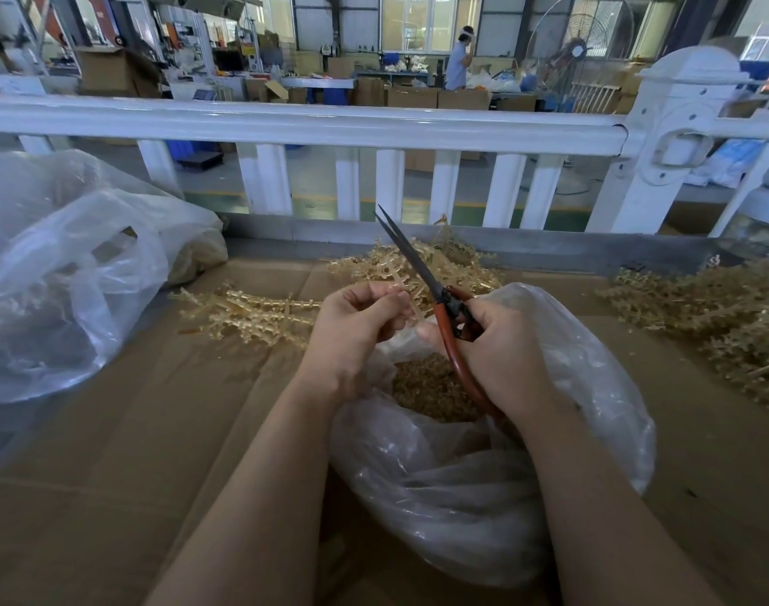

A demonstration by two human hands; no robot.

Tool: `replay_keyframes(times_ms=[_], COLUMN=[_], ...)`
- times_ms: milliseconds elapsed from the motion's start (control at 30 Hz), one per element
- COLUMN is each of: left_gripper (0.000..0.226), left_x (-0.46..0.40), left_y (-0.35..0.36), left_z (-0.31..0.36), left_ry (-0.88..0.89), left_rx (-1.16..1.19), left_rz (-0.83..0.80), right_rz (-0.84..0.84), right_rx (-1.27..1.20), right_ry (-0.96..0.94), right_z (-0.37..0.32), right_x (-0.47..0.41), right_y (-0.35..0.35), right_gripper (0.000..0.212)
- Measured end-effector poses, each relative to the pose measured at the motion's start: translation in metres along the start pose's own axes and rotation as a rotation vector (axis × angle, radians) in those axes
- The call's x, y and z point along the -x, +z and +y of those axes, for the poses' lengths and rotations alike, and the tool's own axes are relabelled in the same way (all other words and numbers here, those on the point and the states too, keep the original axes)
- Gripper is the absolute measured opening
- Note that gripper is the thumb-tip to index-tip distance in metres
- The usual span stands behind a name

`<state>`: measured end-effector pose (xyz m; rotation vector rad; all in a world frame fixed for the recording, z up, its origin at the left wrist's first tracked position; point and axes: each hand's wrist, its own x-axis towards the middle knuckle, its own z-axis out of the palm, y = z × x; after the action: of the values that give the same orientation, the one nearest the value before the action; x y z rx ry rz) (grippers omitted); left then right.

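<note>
My right hand (500, 343) grips red-handled scissors (417, 264), the dark blades nearly together and pointing up and away to the left. My left hand (356, 330) pinches a pale translucent plastic sprue piece (407, 286) right beside the blades. Both hands hover over an open clear plastic bag (483, 487) with several small tan cut pieces (431, 387) in it.
Heaps of tan plastic sprues lie behind the hands (260, 312), at centre back (452, 260) and at the right (723, 317). A big crumpled clear bag (68, 273) sits at the left. Cardboard (133, 452) covers the table. A white fence (286, 124) runs behind; a person (459, 59) stands far back.
</note>
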<state>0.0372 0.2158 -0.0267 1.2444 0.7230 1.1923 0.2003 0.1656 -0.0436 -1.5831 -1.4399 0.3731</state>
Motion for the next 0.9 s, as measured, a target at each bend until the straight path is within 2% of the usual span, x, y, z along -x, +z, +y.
replay_keyframes(times_ms=[67,100,267,600,767,900], left_gripper=[0.014,0.016,0.032,0.029,0.025,0.02], left_x=[-0.0008,-0.0014,-0.0028,-0.0011,0.0004,0.0009], left_y=[-0.0017,-0.0027,-0.0061,-0.0097,-0.0094,-0.0072], left_z=[0.0007,0.0008,0.0019,0.0045,0.005,0.0043], left_ry=[-0.003,0.005,0.047,0.054,0.057,0.056], left_rx=[0.035,0.041,0.122,0.156,0.137,0.142], left_rz=[0.045,0.059,0.046,-0.028,-0.051,-0.054], right_rz=[-0.014,-0.017,-0.009,0.032,0.104,0.128], right_rx=[0.043,0.079,0.207,0.375,0.432,0.462], right_ry=[-0.002,-0.011,-0.059,-0.173,-0.206,-0.2], right_z=[0.0004,0.0005,0.0021,0.001,0.0,-0.0005], right_x=[0.0011,0.0016,0.0026,0.004,0.005,0.0042], right_y=[-0.0011,-0.0015,-0.0027,-0.0044,-0.0052,-0.004], right_gripper=[0.063,0.066,0.066,0.064,0.059,0.068])
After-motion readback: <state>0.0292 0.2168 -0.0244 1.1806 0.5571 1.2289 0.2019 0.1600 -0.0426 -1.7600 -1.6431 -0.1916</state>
